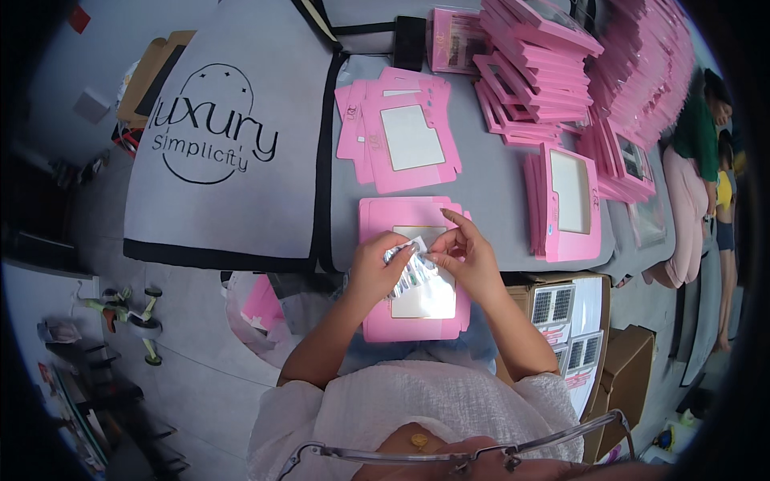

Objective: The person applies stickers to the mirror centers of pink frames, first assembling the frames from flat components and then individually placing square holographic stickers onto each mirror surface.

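Pink window box [417,321], laid flat and unfolded, sits at the near edge of the grey worktop [497,192], right in front of the person, partly overhanging toward the lap. Above it both hands meet on a small clear tray of lashes [411,268]: the left hand [373,268] has its grip pinching the tray's left end, and the right hand [469,256] pinches the upper right corner, forefinger stretched out toward 12 o'clock. The tray is not yet seated in the box, and the box is not yet folded shut. At 12 o'clock lies a fan of flat pink blanks [401,136], still to be filled by the look of it. From 1 to 3 o'clock stand stacks of finished pink boxes [553,56], so a good share seems done. At 4 o'clock an open carton [573,321] holds more lash trays.
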{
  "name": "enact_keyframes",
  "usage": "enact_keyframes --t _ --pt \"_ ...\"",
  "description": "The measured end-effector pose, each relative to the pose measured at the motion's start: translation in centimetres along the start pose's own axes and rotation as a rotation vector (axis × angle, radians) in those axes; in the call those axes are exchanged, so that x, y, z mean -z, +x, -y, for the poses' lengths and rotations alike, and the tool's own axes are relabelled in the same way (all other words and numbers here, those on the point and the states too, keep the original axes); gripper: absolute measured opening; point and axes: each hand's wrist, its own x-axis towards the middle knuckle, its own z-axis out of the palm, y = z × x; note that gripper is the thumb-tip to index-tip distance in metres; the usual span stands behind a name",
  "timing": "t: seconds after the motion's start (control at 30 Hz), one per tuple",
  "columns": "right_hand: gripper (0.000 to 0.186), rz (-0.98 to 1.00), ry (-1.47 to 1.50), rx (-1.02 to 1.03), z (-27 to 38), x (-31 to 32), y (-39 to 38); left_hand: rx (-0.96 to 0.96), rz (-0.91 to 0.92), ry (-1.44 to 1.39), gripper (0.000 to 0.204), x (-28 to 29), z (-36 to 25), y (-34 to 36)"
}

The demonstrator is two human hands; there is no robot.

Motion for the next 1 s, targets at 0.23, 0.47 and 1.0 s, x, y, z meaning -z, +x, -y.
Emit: enact_keyframes --t 0.23,0.47,1.0 --pt "0.077 -0.099 -0.093 0.005 0.5 0.3 -1.4 -0.125 0.042 0.109 0.008 -0.7 -1.2 0.1" --pt "0.075 -0.164 -0.116 -0.004 0.4 0.5 -2.2 -0.132 0.046 0.139 0.009 -1.3 -1.2 -0.1" --pt "0.067 -0.456 -0.021 -0.133 -5.5 2.9 2.7 -0.018 0.048 0.318 0.013 -3.1 1.0 -1.1"
